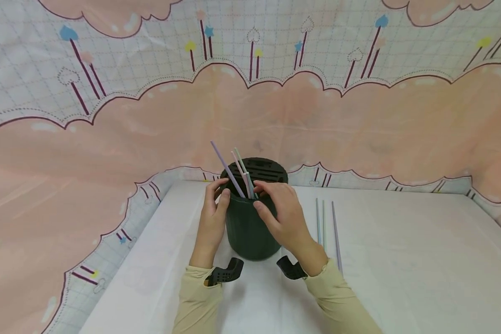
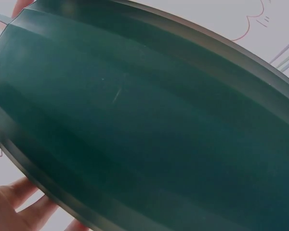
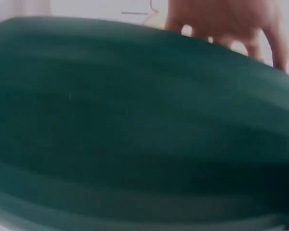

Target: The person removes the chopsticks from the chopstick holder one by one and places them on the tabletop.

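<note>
A dark green cylindrical utensil holder [image 1: 252, 227] with a black slotted piece [image 1: 263, 169] at its back stands in front of the person. Several thin pastel straws [image 1: 229, 169], purple, pink and green, lean in its mouth. My left hand [image 1: 210, 213] holds the holder's left side near the rim, with thumb and fingers around the wall. Over the right part of the rim lies my right hand [image 1: 285, 215], its thumb against the front and its fingers bent by the straws. The holder's wall [image 2: 149, 115] fills most of both wrist views.
To the right of the holder, several more straws [image 1: 335, 227], blue, green and purple, lie on the white table [image 1: 401, 260]. A patterned pink and white cloth [image 1: 250, 116] hangs behind the table. Each wrist carries a black camera mount [image 1: 229, 271].
</note>
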Available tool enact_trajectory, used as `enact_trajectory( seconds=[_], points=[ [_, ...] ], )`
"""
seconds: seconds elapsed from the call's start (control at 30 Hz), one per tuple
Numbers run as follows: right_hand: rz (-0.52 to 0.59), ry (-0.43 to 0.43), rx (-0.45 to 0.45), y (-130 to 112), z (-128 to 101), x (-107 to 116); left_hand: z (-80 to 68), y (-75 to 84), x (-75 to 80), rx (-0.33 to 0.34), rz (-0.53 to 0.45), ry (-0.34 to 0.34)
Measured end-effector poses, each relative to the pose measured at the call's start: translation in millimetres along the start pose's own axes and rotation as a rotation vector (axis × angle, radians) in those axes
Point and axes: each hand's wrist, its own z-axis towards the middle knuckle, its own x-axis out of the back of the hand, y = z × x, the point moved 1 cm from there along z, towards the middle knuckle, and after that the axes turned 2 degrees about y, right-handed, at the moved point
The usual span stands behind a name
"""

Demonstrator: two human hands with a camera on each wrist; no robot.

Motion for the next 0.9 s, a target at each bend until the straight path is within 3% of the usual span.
enact_trajectory(
  seconds=[0.17,0.33,0.5,0.7,0.83,0.9],
  points=[
    [-0.156,-0.010,0.061,-2.3,-1.2,-5.9,1.4,-1.3,-0.4,-0.010,0.003,-0.004],
    [-0.165,0.002,0.068,0.0,-1.7,-6.7,2.9,-2.7,-2.3,-0.006,0.005,-0.006],
    [-0.100,0.027,0.043,3.4,-1.6,-4.8,3.2,-1.8,-4.9,-0.003,0.010,-0.004],
    [0.061,0.078,-0.001,7.7,-1.1,-1.6,2.9,-0.5,-6.3,-0.008,0.014,-0.004],
    [0.194,0.100,-0.042,8.0,0.9,2.1,2.7,1.7,-5.8,0.022,0.022,0.003],
    [0.201,0.088,-0.045,7.0,2.1,3.4,2.4,4.7,-5.4,0.038,0.025,0.007]
  ],
)
